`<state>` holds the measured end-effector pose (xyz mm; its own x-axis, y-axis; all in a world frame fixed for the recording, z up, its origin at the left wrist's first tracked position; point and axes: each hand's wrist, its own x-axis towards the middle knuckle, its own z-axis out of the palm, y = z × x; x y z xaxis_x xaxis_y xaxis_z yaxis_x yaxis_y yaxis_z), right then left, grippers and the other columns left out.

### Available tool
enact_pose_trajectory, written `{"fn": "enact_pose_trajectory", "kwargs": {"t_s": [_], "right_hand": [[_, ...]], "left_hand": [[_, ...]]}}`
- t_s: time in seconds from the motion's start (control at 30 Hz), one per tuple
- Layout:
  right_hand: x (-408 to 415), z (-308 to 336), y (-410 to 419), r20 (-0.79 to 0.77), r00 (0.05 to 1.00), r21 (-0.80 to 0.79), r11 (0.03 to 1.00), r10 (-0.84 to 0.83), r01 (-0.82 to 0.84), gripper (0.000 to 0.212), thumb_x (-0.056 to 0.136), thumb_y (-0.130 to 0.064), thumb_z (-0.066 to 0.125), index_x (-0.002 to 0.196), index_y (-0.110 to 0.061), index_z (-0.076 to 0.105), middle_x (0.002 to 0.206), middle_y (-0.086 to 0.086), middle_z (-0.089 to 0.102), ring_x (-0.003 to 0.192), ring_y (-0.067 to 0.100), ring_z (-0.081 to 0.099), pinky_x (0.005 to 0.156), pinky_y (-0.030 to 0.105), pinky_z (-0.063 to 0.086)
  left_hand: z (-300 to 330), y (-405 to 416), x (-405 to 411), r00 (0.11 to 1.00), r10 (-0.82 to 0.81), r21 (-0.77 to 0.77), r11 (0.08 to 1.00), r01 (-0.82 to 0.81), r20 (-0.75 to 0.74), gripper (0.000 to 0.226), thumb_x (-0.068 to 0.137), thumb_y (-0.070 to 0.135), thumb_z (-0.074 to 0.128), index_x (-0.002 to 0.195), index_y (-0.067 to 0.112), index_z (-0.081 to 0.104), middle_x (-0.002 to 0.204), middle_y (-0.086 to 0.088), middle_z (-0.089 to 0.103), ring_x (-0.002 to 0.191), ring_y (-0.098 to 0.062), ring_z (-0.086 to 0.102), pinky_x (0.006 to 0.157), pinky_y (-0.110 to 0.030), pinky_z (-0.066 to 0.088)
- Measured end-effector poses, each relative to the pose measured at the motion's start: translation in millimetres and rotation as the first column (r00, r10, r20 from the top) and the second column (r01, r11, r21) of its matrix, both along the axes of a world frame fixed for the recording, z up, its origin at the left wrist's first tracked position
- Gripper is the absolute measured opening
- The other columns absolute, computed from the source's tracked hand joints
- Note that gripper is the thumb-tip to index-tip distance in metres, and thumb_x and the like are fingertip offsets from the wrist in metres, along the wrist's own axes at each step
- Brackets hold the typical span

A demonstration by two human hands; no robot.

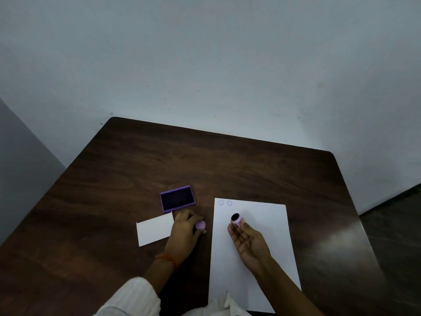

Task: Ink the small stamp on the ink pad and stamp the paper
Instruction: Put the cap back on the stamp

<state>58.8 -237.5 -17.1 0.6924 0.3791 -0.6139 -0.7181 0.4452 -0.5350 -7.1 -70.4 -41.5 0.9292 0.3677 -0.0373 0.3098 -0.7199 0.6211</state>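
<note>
A small lilac stamp [235,218] is pinched in the fingertips of my right hand [247,240], held above the white paper [268,224] with its dark inked face tilted up and away. My left hand [185,231] holds a round lilac cap [200,225] just left of the paper's edge. The purple ink pad [177,198] lies open on the table beyond my left hand, its dark pad showing. Two faint round stamp marks [225,203] sit at the paper's far left corner.
A small white card [155,229] lies on the dark wooden table [114,190] to the left of my left hand. The table's far edge meets a pale wall. Dark floor shows past the right edge.
</note>
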Motion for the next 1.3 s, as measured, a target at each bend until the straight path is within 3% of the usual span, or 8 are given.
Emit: {"fn": "enact_pose_trajectory", "kwargs": {"t_s": [0.2,0.33,0.47,0.6,0.77,0.9,1.03,1.3], "right_hand": [[2,2,0,-0.006,1.000,0.005,1.000,0.004,-0.004,0.019,0.091,-0.007,0.049,0.100,0.004,0.062,0.075,0.010,0.077,0.068,0.018,0.074,0.064,0.026,0.060],[4,18,13,0.155,0.976,-0.245,0.963,0.155,-0.114,0.016,0.088,-0.006,0.057,0.101,-0.002,0.064,0.092,0.012,0.072,0.080,0.022,0.072,0.068,0.026,0.060],[0,40,33,0.387,0.826,-0.598,0.793,0.410,-0.113,0.016,0.080,-0.019,0.069,0.096,-0.018,0.066,0.101,0.007,0.070,0.091,0.022,0.068,0.082,0.032,0.059],[-4,50,42,0.562,0.643,-0.686,0.728,0.520,0.011,0.014,0.078,-0.021,0.072,0.090,-0.024,0.065,0.085,-0.010,0.065,0.074,0.001,0.062,0.056,-0.001,0.047],[-2,50,45,0.592,0.519,-0.753,0.652,0.617,0.084,0.020,0.079,-0.018,0.071,0.097,-0.011,0.069,0.088,-0.006,0.065,0.072,0.000,0.060,0.060,-0.002,0.045],[1,51,45,0.587,0.508,-0.742,0.669,0.631,0.026,0.020,0.079,-0.019,0.071,0.097,-0.011,0.069,0.091,0.000,0.068,0.083,0.014,0.064,0.074,0.014,0.050],[8,53,42,0.550,0.497,-0.747,0.662,0.671,-0.067,0.014,0.078,-0.023,0.072,0.091,-0.019,0.068,0.086,-0.005,0.067,0.079,0.009,0.063,0.064,0.005,0.048],[13,52,42,0.466,0.587,-0.709,0.677,0.662,-0.200,0.011,0.078,-0.026,0.071,0.085,-0.018,0.070,0.093,0.008,0.074,0.070,0.010,0.071,0.062,0.013,0.056]], "left_hand": [[15,0,3,1.000,0.008,-0.081,0.997,-0.008,0.000,0.027,0.082,0.022,0.066,0.108,0.015,0.063,0.119,-0.004,0.061,0.109,-0.017,0.052,0.093,-0.019,0.034],[34,0,4,0.997,0.064,-0.182,0.982,-0.056,0.038,0.031,0.081,0.017,0.068,0.111,0.017,0.062,0.121,-0.001,0.061,0.110,-0.017,0.055,0.100,-0.025,0.040],[52,-2,1,0.989,0.113,-0.282,0.956,-0.083,0.093,0.026,0.082,0.012,0.066,0.107,0.019,0.065,0.111,0.001,0.066,0.100,-0.012,0.060,0.093,-0.026,0.048],[62,-5,-1,0.983,0.135,-0.377,0.923,-0.080,0.122,0.026,0.080,0.012,0.068,0.103,0.025,0.066,0.098,0.011,0.067,0.089,-0.001,0.059,0.079,-0.006,0.041],[67,-4,-2,0.972,0.203,-0.495,0.861,-0.118,0.122,0.029,0.075,0.011,0.073,0.100,0.025,0.068,0.093,0.012,0.068,0.084,0.003,0.061,0.065,0.005,0.041],[69,0,-3,0.969,0.213,-0.559,0.822,-0.110,0.123,0.034,0.071,0.009,0.077,0.096,0.029,0.067,0.092,0.012,0.071,0.083,0.005,0.065,0.065,0.001,0.045],[69,4,-4,0.973,0.203,-0.556,0.824,-0.106,0.114,0.032,0.068,0.010,0.080,0.085,0.033,0.067,0.086,0.013,0.072,0.081,0.003,0.066,0.067,-0.005,0.051],[73,7,-2,0.983,0.150,-0.552,0.831,-0.066,0.109,0.020,0.070,0.016,0.079,0.086,0.022,0.070,0.084,0.003,0.075,0.079,-0.008,0.069,0.078,-0.027,0.059]]}}
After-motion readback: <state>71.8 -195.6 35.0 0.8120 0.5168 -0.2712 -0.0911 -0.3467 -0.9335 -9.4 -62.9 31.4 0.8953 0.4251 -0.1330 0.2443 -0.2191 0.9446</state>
